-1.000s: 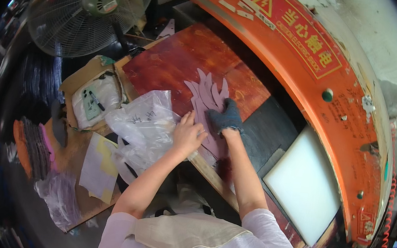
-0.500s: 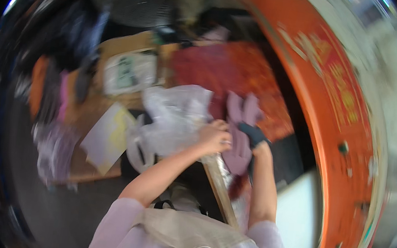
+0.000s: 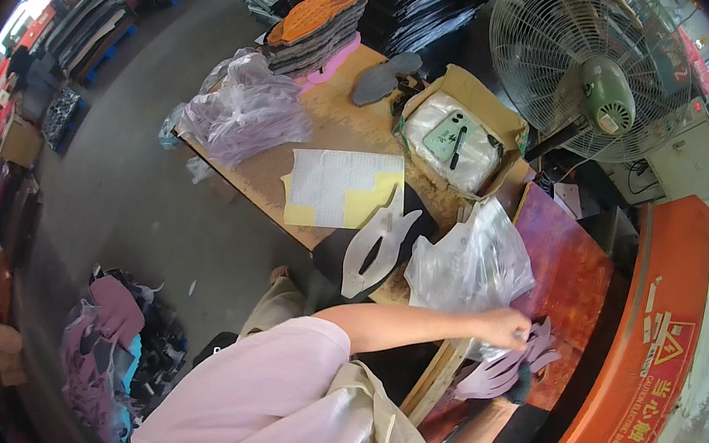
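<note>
My right hand (image 3: pixel 516 387), in a dark glove, grips a stack of mauve cut-out pieces (image 3: pixel 487 378) with finger-like strips. The stack lies over the red board near the orange machine. Just above it is my bare left hand (image 3: pixel 506 328), its fingers curled together beside the strips. What the left fingers hold, if anything, is hidden. A crumpled clear plastic bag (image 3: pixel 474 266) lies left of the hands. Farther left is a white cut-out piece (image 3: pixel 359 261) with a slot in it.
The orange machine beam (image 3: pixel 617 374) runs along the right. A brown table (image 3: pixel 343 128) bears printed sheets (image 3: pixel 324 185), a bundle of plastic bags (image 3: pixel 244 113), stacked insole-shaped pieces (image 3: pixel 315 29) and an open carton (image 3: pixel 512 130) with a phone. A large fan (image 3: pixel 604 101) stands behind; scraps (image 3: pixel 111 325) lie on the floor.
The view has swung left and sharpened, so both hands now appear lower right. My right hand still grips the mauve pieces, and my left hand stays close to them.
</note>
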### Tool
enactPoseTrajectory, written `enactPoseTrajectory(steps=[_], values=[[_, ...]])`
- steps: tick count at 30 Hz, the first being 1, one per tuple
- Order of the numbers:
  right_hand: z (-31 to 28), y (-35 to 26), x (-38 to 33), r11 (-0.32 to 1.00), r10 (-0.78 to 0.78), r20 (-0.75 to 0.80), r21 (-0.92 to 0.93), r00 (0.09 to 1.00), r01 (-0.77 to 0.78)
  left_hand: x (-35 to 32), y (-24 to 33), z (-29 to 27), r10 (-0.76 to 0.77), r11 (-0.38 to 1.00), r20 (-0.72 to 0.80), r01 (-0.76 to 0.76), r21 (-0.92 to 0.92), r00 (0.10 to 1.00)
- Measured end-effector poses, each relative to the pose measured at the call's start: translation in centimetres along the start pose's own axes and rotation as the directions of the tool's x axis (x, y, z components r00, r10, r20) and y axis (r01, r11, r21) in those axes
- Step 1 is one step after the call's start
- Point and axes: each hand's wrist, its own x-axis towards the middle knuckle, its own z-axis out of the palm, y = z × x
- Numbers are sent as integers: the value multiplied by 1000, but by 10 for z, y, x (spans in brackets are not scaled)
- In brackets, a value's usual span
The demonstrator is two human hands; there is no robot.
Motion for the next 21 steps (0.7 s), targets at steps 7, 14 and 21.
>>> enactPoseTrajectory(steps=[7,14,21], values=[[76,-11,6,933,-360,69,38,931,358,-46,44,-94,-250,707,204,322,-629,947],[217,96,50,994,-102,235,72,967,87,-125,70,-175,-310,732,71,286,-618,948],[288,227,72,1000,7,176,0,984,-7,-223,45,-234,-56,980,-230,9,-200,972]])
